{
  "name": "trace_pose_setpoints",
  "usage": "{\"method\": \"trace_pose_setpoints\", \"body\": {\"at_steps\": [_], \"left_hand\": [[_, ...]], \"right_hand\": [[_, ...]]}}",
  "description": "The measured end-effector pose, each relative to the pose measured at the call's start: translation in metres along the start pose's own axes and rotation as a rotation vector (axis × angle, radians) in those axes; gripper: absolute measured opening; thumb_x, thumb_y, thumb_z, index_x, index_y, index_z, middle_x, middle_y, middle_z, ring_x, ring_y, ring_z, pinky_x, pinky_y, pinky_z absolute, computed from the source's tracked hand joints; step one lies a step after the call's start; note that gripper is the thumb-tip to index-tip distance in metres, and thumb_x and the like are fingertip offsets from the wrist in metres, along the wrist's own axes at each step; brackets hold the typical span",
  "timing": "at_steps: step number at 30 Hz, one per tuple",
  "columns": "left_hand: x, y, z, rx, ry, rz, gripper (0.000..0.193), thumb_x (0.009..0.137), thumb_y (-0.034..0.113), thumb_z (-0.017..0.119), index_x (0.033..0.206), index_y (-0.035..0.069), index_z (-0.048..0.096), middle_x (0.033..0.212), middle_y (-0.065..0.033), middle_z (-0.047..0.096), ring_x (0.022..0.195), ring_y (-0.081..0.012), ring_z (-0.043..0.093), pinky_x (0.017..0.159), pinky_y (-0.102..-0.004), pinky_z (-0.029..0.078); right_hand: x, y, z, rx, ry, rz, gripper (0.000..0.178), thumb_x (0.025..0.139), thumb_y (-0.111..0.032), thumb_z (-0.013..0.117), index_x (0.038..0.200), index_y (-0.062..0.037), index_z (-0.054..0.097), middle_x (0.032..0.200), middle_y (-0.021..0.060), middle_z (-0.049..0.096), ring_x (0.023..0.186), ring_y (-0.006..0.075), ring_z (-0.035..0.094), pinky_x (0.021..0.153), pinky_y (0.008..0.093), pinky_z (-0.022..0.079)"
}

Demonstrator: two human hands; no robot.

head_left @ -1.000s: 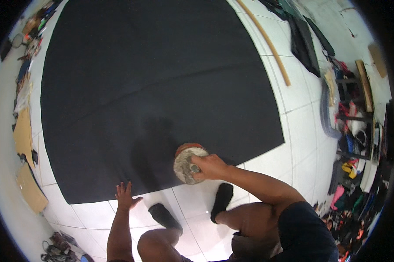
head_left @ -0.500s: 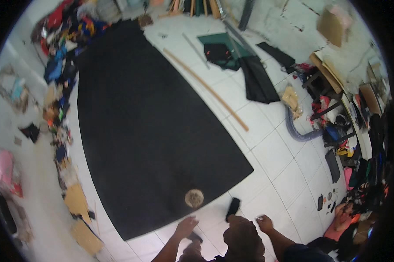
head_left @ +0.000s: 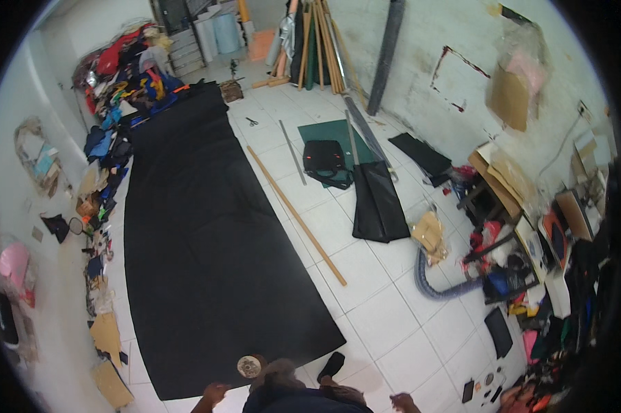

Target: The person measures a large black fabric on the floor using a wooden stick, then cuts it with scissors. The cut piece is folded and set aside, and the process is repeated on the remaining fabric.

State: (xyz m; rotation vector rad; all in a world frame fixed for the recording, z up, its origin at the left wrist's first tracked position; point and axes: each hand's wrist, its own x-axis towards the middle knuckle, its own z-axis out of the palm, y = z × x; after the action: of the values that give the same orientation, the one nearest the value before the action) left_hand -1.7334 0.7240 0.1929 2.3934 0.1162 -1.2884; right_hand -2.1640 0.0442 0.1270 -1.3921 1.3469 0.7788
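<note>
A large black sheet of material [head_left: 207,248] lies spread along the white tiled floor. On its near edge rests a round, pale brown disc with a dark centre [head_left: 249,366], which looks like a roll. My left hand [head_left: 216,394] hangs beside the sheet's near edge, fingers loosely apart, with nothing visible in it. Off to the right of my body, my right hand [head_left: 402,402] hangs over the tiles with loosely bent fingers, and I see no object in it. Neither hand touches the sheet. One foot in a dark shoe [head_left: 332,365] stands at its near right corner.
A long wooden pole [head_left: 297,215] lies right of the sheet. Beyond it are a black bag [head_left: 325,162], folded black material [head_left: 379,206] and scissors [head_left: 252,122]. Fabric piles [head_left: 128,69] line the left wall. Several rolls [head_left: 317,48] lean at the back; a cluttered rack [head_left: 524,241] stands right.
My view has tilted up, showing more of the far room. The sheet and disc sit lower and further left in view, with the disc nearer my body. Both hands have dropped toward the lower edge.
</note>
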Motion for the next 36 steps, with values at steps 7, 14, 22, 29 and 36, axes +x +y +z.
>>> {"method": "trace_pose_setpoints", "body": {"at_steps": [7,14,22,29,36], "left_hand": [[0.059,0.204,0.008,0.117,-0.017,0.475,0.037,0.093,0.041,0.062,0.113,0.012,0.075,0.104,-0.0102,0.075,0.09,-0.0279,0.07,0.081,-0.0401,0.055],[0.178,0.27,-0.025,0.381,-0.143,0.022,0.033,0.095,0.029,0.054,0.122,0.017,0.07,0.124,-0.0118,0.07,0.111,-0.0349,0.067,0.093,-0.0467,0.053],[0.288,0.653,-0.241,-0.222,0.18,0.107,0.056,0.094,0.049,0.064,0.125,0.001,0.067,0.12,-0.018,0.07,0.11,-0.0311,0.067,0.094,-0.0392,0.051],[0.399,0.808,-0.422,-0.656,0.422,0.198,0.051,0.091,0.038,0.071,0.123,-0.001,0.067,0.115,-0.017,0.071,0.106,-0.027,0.068,0.093,-0.0361,0.052],[0.478,0.83,-0.463,-0.354,0.042,-0.46,0.036,0.092,0.029,0.067,0.121,0.008,0.07,0.115,-0.0164,0.072,0.104,-0.0316,0.069,0.09,-0.0399,0.054]], "right_hand": [[0.06,-0.373,-0.113,0.168,0.457,-0.538,0.041,0.09,-0.036,0.073,0.11,-0.0001,0.069,0.096,0.0179,0.073,0.083,0.027,0.07,0.076,0.0389,0.056],[0.064,-0.625,-0.199,-0.177,0.54,-0.917,0.035,0.093,-0.03,0.072,0.106,0.0024,0.068,0.078,0.0072,0.069,0.069,0.017,0.065,0.065,0.0335,0.052],[0.15,-0.539,-0.313,0.253,0.11,-0.003,0.033,0.096,-0.036,0.048,0.1,-0.0107,0.068,0.088,0.0067,0.069,0.08,0.0274,0.067,0.068,0.0521,0.053],[0.175,-0.783,-0.28,0.017,-0.01,0.04,0.028,0.095,-0.033,0.053,0.095,-0.0104,0.069,0.085,0.0111,0.068,0.076,0.031,0.065,0.066,0.0518,0.052],[0.287,-1.068,-0.371,-0.247,0.039,-0.231,0.025,0.094,-0.031,0.057,0.09,-0.0101,0.07,0.082,0.0155,0.066,0.072,0.0346,0.064,0.064,0.0516,0.051]]}}
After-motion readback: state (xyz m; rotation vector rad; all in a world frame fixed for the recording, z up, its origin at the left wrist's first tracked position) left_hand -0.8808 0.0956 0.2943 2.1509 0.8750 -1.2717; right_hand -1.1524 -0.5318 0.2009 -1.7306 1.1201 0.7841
